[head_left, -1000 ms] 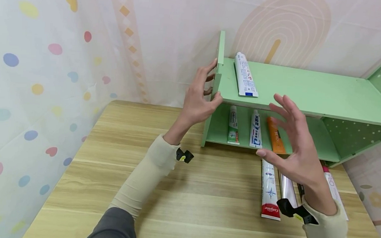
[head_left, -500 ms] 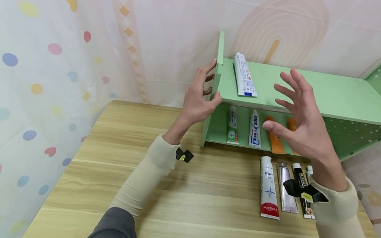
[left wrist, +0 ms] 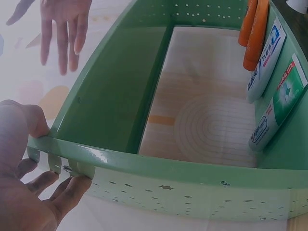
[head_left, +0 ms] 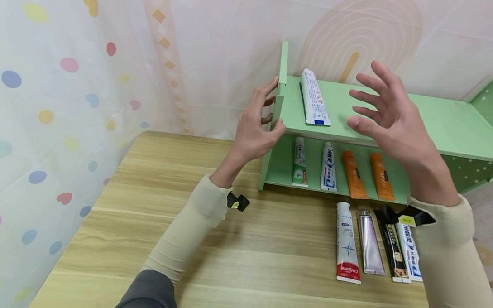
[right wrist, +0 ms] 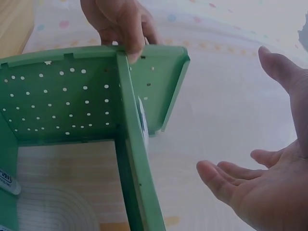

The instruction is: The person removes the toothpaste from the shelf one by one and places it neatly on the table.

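My left hand [head_left: 255,122] grips the left side panel of a green two-tier shelf [head_left: 455,120], thumb at the front edge and fingers on the outer face. In the left wrist view the fingers [left wrist: 72,190] curl around that panel's edge. My right hand [head_left: 398,114] hovers over the upper tier, fingers spread and slightly bent, holding nothing. A white toothpaste tube [head_left: 315,97] lies on the upper tier near the left panel. On the lower tier are a green-and-white toothpaste tube [head_left: 300,165], a white-and-blue one [head_left: 329,168] and two orange tubes, one left [head_left: 353,176], one right [head_left: 381,177].
In front of the shelf, on the wooden table [head_left: 247,253], lie a Colgate tube [head_left: 348,243], a silver tube [head_left: 370,244], a black tube [head_left: 395,254] and a white-and-blue tube [head_left: 409,250]. The right forearm partly covers this row. A patterned curtain [head_left: 217,58] hangs behind.
My right hand has risen from in front of the lower tier to above the upper tier, uncovering the second orange tube and the table tubes. The left hand stays on the panel.
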The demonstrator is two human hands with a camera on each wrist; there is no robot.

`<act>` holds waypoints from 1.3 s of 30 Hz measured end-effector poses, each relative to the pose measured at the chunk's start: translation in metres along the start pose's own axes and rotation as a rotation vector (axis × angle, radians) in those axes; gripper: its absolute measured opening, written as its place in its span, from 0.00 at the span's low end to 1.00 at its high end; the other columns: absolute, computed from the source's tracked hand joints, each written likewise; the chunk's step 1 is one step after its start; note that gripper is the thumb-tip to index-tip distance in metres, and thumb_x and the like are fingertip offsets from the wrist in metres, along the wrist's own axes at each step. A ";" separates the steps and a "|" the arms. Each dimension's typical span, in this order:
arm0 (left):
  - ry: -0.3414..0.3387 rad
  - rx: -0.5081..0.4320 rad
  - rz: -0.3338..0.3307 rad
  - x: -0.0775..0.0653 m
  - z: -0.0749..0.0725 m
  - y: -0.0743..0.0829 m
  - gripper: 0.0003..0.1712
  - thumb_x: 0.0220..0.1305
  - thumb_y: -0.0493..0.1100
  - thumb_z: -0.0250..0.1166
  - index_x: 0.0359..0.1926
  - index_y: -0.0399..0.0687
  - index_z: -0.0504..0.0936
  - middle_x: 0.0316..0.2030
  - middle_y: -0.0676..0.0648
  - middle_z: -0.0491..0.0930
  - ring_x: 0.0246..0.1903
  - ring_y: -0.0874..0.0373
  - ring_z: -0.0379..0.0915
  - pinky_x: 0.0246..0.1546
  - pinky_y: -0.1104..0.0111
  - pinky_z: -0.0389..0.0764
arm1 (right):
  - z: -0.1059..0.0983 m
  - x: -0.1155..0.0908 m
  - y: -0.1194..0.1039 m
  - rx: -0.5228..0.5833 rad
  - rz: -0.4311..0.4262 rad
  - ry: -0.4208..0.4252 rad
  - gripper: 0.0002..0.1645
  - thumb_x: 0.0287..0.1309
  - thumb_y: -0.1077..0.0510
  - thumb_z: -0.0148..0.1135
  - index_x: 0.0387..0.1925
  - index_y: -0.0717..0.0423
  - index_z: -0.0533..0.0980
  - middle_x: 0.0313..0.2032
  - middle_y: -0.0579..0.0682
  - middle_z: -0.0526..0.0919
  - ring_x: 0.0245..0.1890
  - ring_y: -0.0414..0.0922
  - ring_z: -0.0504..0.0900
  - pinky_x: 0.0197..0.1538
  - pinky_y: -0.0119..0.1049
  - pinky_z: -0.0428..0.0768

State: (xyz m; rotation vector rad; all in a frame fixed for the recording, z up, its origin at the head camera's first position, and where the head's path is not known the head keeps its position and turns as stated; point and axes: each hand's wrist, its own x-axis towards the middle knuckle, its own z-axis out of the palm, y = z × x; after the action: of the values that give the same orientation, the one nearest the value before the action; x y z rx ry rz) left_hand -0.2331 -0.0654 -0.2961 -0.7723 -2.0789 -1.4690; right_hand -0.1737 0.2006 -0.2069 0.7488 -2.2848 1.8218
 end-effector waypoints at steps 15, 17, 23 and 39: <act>-0.001 -0.001 -0.007 0.000 0.000 -0.001 0.47 0.58 0.31 0.60 0.79 0.52 0.59 0.74 0.47 0.63 0.66 0.49 0.74 0.52 0.62 0.87 | -0.011 0.042 0.000 -0.156 0.288 -0.050 0.49 0.67 0.54 0.65 0.81 0.32 0.50 0.77 0.50 0.63 0.70 0.46 0.72 0.73 0.35 0.71; 0.000 -0.003 -0.002 0.000 -0.001 -0.001 0.47 0.58 0.30 0.60 0.79 0.51 0.59 0.74 0.46 0.63 0.65 0.48 0.74 0.51 0.62 0.88 | -0.011 0.048 0.002 -0.153 0.309 -0.065 0.50 0.68 0.53 0.65 0.81 0.34 0.49 0.77 0.52 0.63 0.67 0.45 0.74 0.69 0.33 0.74; -0.003 -0.006 -0.015 0.000 -0.002 0.000 0.48 0.59 0.30 0.60 0.79 0.53 0.58 0.75 0.48 0.63 0.66 0.48 0.73 0.52 0.62 0.87 | -0.010 0.064 0.005 -0.187 0.373 -0.135 0.52 0.68 0.49 0.64 0.83 0.39 0.45 0.78 0.54 0.60 0.66 0.47 0.75 0.60 0.29 0.81; 0.001 -0.031 -0.026 -0.002 -0.004 0.002 0.49 0.57 0.29 0.62 0.80 0.53 0.58 0.74 0.47 0.63 0.66 0.49 0.73 0.52 0.60 0.87 | 0.005 0.093 0.020 -0.348 0.573 -0.199 0.62 0.59 0.40 0.71 0.83 0.37 0.44 0.78 0.51 0.62 0.67 0.45 0.75 0.71 0.44 0.74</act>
State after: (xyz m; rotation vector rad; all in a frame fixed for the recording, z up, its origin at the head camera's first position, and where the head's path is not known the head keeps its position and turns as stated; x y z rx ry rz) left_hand -0.2305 -0.0691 -0.2946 -0.7584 -2.0772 -1.5181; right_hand -0.2629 0.1707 -0.1897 0.2379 -3.0757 1.4916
